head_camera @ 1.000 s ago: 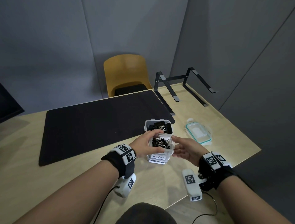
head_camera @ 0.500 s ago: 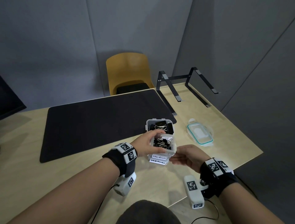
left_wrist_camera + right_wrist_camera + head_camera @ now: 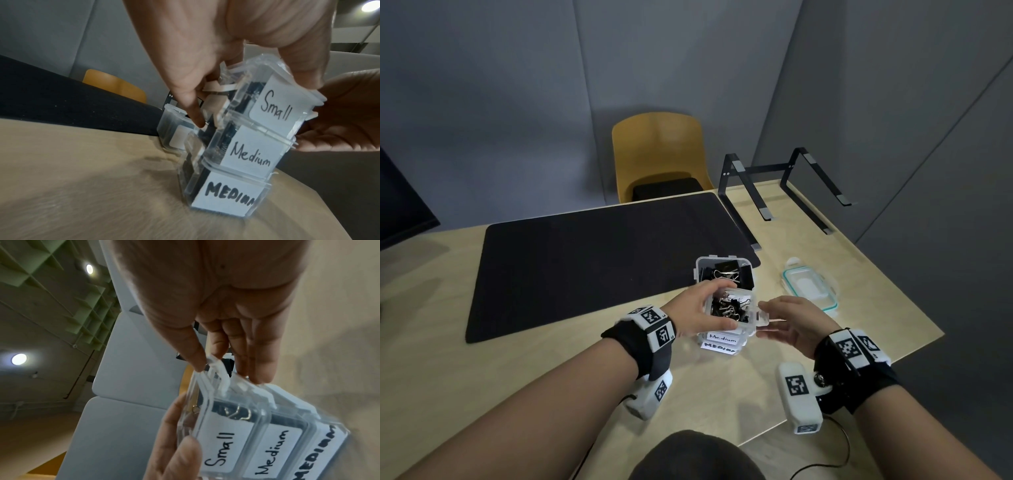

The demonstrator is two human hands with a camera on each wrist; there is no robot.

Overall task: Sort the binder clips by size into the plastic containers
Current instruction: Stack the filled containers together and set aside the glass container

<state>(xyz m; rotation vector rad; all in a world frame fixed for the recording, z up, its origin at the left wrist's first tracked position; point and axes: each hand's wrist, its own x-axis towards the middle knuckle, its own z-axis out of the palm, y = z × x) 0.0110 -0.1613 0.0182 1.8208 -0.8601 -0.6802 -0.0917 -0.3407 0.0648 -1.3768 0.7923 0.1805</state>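
Bare forearms, no sleeves, each wrist wrapped in a black fabric band topped with white blocks printed with black-and-white square markers. Slung beneath each wrist, a white camera housing: the left one with a marker on its side and a thin black cable trailing off, the right one with a marker on top, a metal screw joint at its mount and a black cable looping near the worktop edge. Bare hands, left and right, with no gloves or rings visible.
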